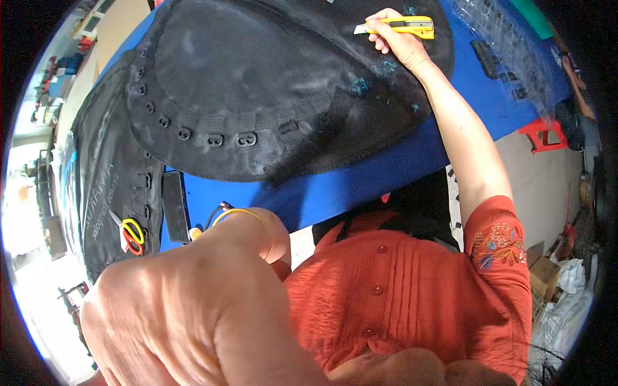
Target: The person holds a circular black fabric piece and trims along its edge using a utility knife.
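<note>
My right hand [396, 42] is closed around a yellow utility knife [412, 27] whose blade shows at its left end. It is over the black fabric piece [244, 58], which has a curved row of black buckles along its lower edge and blue-green marks near the knife. Raised close to the camera, my left hand [167, 315] fills the lower left; its back shows and its fingertips are hidden, so what it holds, if anything, cannot be seen.
A blue table [322, 199] lies under the fabric. Scissors with red and yellow handles [132, 235] rest on a second black piece [106, 174] at left, beside a dark flat object [175, 206]. A red stool [544, 136] stands at right.
</note>
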`<state>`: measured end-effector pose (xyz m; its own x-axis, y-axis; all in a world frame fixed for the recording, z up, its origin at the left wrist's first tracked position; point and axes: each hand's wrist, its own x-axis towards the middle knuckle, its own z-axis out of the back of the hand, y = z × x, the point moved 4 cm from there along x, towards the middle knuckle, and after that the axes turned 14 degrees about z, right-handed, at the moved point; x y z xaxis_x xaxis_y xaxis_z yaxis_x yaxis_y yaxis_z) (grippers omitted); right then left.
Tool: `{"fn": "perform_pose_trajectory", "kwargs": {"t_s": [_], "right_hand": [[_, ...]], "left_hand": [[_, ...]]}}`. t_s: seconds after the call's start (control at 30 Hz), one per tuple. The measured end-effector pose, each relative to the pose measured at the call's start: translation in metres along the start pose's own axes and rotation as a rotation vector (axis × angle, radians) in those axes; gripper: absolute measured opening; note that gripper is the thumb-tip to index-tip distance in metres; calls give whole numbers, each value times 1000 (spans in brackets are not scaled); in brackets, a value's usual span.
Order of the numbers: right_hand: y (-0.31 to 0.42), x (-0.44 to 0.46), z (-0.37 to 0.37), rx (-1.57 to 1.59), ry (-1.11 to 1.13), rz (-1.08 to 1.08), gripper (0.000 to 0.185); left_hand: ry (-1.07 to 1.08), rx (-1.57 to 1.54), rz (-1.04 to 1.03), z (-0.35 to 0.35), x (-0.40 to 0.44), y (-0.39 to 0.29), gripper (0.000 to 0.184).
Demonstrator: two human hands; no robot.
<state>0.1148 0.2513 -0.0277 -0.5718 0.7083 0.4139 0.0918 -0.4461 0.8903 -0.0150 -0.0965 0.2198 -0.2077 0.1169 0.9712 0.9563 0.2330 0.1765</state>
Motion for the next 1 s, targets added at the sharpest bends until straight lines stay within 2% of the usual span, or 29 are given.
{"fn": "perform_pose_trajectory", "kwargs": {"t_s": [0.07,0.3,0.4,0.5,0.53,0.57,0.6,0.63,0.7,0.73,0.8,0.83,0.87,0.93,0.97,1.0], "right_hand": [[-7,0,2,29,-4,-3,28],[-16,2,3,66,32,56,26],[18,-4,-7,54,-37,-8,20],[8,-3,-6,80,-29,-24,21],[5,-2,-7,82,-8,-17,22],[7,-2,-7,96,-14,8,22],[9,-3,-8,101,-15,10,22],[9,-3,-8,100,-16,5,23],[20,-4,-10,94,-17,10,23],[22,-4,-11,98,-12,13,23],[21,-3,-11,61,-18,-6,23],[19,-2,-10,62,-18,16,24],[16,0,-11,68,-16,16,24],[10,2,-12,115,-21,5,24],[8,3,-12,103,-12,-15,25],[7,4,-11,109,-11,-7,25]], "left_hand": [[-11,-15,-25,5,-2,-1,33],[-189,404,262,28,-7,13,44],[-261,567,408,38,-8,18,49],[-335,739,551,45,-8,18,55],[-408,791,815,48,-10,7,56],[-485,927,906,56,-13,9,55],[-626,1136,907,62,-18,14,53],[-656,1227,854,77,-29,7,47],[-975,1886,1076,89,-43,11,29],[-1107,1745,1130,101,-55,12,22],[-1097,1785,1305,120,-86,4,18],[-1116,1800,1316,127,-104,2,22],[-1171,1961,1423,134,-119,-5,25],[-1013,2174,1570,139,-152,-10,27],[-1061,2118,1609,143,-166,-11,30],[-1019,2204,1686,141,-176,-10,34]]}}
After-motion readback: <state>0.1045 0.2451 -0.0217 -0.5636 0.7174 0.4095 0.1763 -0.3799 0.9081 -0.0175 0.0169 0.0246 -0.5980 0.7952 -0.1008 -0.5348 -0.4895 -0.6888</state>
